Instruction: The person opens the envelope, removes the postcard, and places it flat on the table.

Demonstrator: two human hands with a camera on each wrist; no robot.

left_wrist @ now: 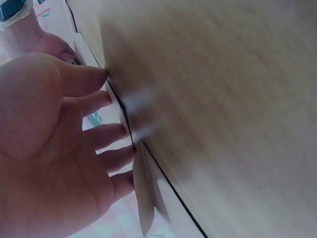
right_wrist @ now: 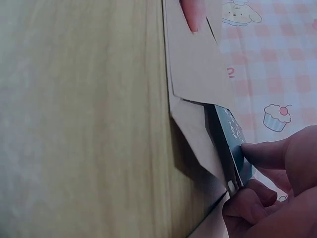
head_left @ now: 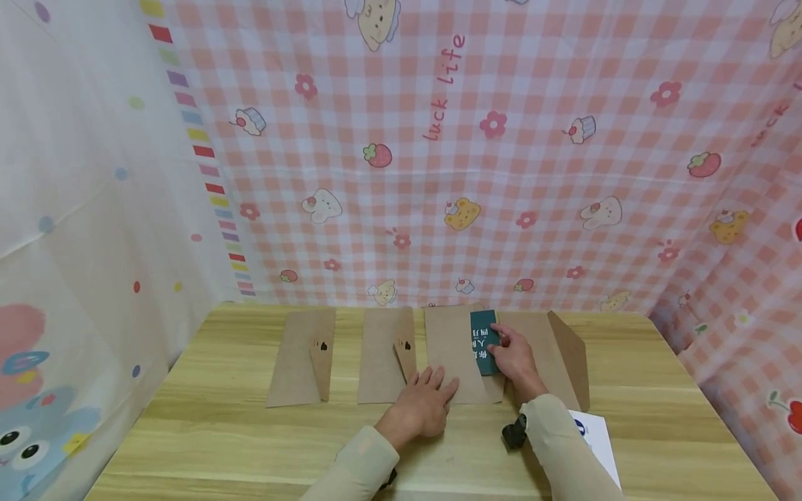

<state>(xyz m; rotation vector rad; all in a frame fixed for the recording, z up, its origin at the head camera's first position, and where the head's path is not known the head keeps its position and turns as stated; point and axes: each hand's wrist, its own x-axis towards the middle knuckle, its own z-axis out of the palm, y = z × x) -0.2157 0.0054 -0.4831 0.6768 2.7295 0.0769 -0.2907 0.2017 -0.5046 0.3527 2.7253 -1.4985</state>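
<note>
My right hand [head_left: 516, 355] pinches a dark green booklet [head_left: 481, 341] with white lettering at its right edge, thumb on top and fingers beneath. The booklet's left part is hidden inside the mouth of a brown paper envelope [head_left: 446, 337], third from the left. In the right wrist view, the green cover [right_wrist: 229, 130] sticks out between the envelope's front and its unfolded flap [right_wrist: 198, 144]. My left hand [head_left: 425, 405] lies with spread fingers on the near left corner of that envelope. Its little finger is close to the flap of the second envelope [head_left: 379, 355].
Another brown envelope [head_left: 302, 355] lies at far left, its flap partly folded over. To the right is a fourth envelope [head_left: 541, 362] with its flap spread out. A white printed sheet or booklet [head_left: 601, 445] lies beneath the right forearm. Checked cloth [head_left: 526, 264] hangs behind the wooden table [head_left: 207, 431].
</note>
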